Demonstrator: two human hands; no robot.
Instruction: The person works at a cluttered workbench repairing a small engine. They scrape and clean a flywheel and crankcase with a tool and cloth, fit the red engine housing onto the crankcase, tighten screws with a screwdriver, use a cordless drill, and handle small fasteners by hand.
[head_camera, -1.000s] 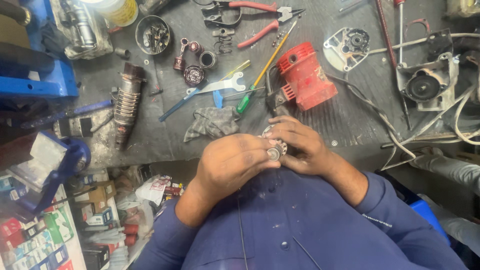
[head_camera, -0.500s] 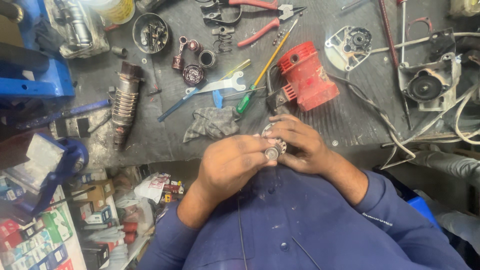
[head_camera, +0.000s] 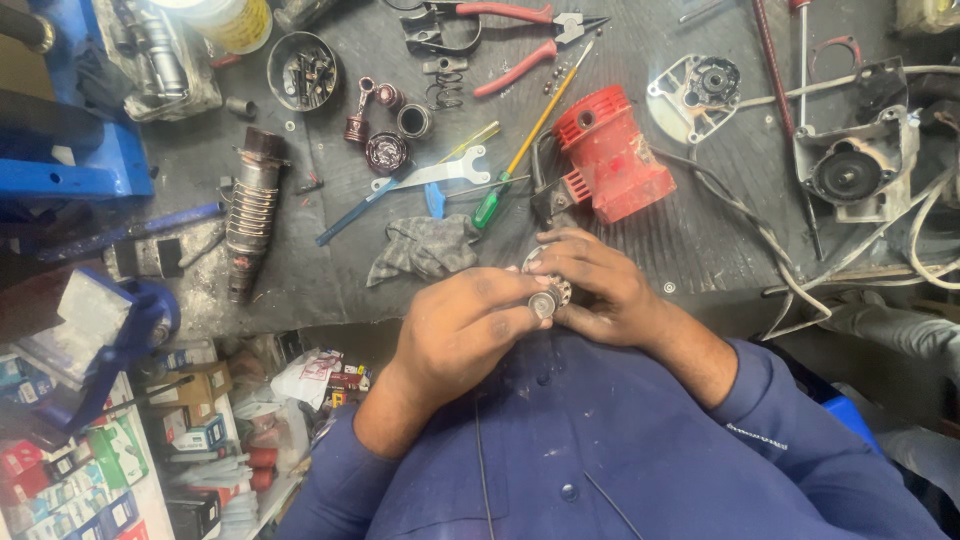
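Just below the red ribbed plastic motor housing (head_camera: 610, 155), I see both hands closed around a small round metal motor part (head_camera: 545, 297). My left hand (head_camera: 470, 325) grips its shaft end while my right hand (head_camera: 590, 285) cups the body, likely to steady it. Compared with half a second ago, nothing has really moved.

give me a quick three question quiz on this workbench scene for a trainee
1. True or false: both hands hold the small round metal part.
2. Which lies nearest the red motor housing? A) green-handled screwdriver B) metal bowl of screws C) finned cylinder
3. What lies just left of the left hand on the bench?

Key: 1 true; 2 A; 3 a grey rag, beyond the right hand.
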